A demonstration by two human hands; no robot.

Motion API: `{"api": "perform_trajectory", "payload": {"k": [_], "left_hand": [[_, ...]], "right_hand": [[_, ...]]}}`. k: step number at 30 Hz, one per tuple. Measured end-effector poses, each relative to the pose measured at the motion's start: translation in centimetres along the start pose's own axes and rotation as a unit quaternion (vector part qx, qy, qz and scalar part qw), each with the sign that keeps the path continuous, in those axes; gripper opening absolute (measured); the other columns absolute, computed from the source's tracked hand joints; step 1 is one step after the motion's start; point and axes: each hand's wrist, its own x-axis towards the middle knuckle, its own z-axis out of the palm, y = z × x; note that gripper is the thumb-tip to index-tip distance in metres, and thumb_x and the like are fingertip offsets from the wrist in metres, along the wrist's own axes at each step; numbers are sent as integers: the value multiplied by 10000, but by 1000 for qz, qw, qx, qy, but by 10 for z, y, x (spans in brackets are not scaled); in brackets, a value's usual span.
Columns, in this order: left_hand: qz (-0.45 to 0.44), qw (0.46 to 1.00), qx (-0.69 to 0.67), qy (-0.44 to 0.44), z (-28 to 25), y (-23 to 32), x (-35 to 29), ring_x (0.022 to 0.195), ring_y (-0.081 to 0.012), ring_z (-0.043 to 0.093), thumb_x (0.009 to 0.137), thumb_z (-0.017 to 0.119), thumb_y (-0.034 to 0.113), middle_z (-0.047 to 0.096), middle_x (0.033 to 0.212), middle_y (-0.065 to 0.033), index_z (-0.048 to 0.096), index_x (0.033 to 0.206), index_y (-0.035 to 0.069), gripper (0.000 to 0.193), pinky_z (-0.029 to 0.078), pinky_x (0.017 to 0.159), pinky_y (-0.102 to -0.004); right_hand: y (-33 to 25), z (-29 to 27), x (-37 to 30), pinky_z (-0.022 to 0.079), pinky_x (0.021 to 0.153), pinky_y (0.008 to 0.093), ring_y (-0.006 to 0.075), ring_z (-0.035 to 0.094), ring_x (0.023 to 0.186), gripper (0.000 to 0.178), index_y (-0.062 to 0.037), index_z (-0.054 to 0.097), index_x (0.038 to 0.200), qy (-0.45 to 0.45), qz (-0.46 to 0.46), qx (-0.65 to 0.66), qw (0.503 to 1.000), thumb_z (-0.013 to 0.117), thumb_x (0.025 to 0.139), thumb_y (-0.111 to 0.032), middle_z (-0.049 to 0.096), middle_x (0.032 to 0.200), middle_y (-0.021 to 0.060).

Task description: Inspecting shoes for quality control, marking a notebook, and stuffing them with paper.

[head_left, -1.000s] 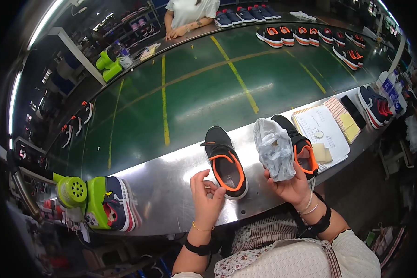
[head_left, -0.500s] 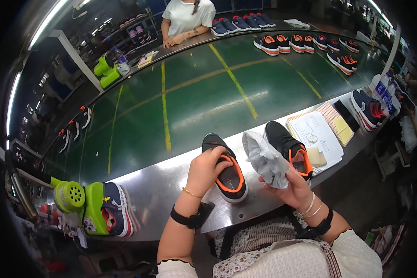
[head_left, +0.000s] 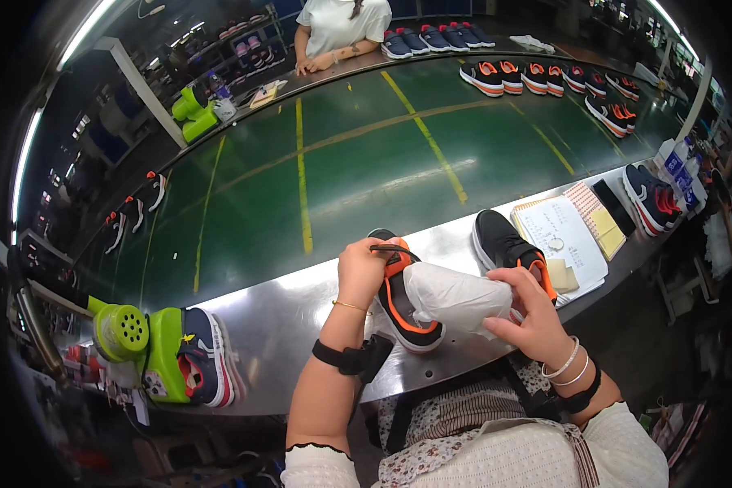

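Note:
A black shoe with an orange lining (head_left: 404,307) lies on the metal ledge in front of me, its toe pointing away. My left hand (head_left: 361,272) pinches the upper flap over its opening and holds it raised, so bright orange shows beneath. In my right hand (head_left: 537,313) is a wad of white paper (head_left: 451,299), gripped between thumb and fingers. The wad's left end is at the shoe's opening and covers part of it; I cannot tell how far it goes inside. Just right of the paper stands a second black shoe (head_left: 503,241), partly behind my right fingers.
Beyond the metal ledge (head_left: 301,325) runs a green conveyor belt (head_left: 252,211) with several shoes on it. A lime-green machine (head_left: 164,354) holds a navy shoe (head_left: 207,358) at left. A notebook (head_left: 557,240), a phone (head_left: 612,207) and more shoes (head_left: 651,199) lie right. Across stands a person (head_left: 346,32).
My right hand has brought the white paper left and down to the near shoe's opening. The paper looks more elongated. My left hand has lifted the shoe's upper flap.

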Motion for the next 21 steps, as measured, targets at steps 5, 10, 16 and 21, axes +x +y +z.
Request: {"api": "perform_trajectory", "payload": {"k": [5, 10, 16, 21], "left_hand": [[13, 999, 42, 30, 2, 8, -10, 559, -104, 521, 798, 660, 223, 600, 624, -61, 652, 779, -40, 264, 431, 524, -239], [37, 998, 51, 17, 0, 15, -13, 575, -108, 549, 788, 649, 176, 620, 634, -85, 656, 796, -37, 213, 439, 532, -247], [70, 994, 82, 24, -1, 8, -12, 606, -298, 597, 779, 630, 343, 613, 650, -157, 674, 790, 43, 304, 452, 571, -337], [62, 995, 73, 27, -1, 8, -15, 563, -148, 574, 784, 654, 206, 624, 636, -123, 660, 813, -30, 237, 451, 554, -272]], "right_hand": [[-49, 9, 14, 464, 606, 308, 227, 545, 741, 498, -74, 519, 1104, -48, -93, -281, 954, 694, 665, -230, 474, 846, 86], [-74, 26, 33, 463, 541, 290, 198, 546, 717, 413, -51, 533, 971, -71, -177, -396, 898, 698, 640, -235, 473, 805, 82], [-60, 52, 54, 478, 555, 324, 248, 576, 658, 403, -12, 534, 946, -95, -118, -408, 901, 667, 679, -283, 497, 774, 111], [-36, 62, 53, 488, 560, 326, 247, 583, 662, 384, -7, 523, 896, -41, -113, -390, 913, 664, 685, -295, 503, 779, 114]]}}
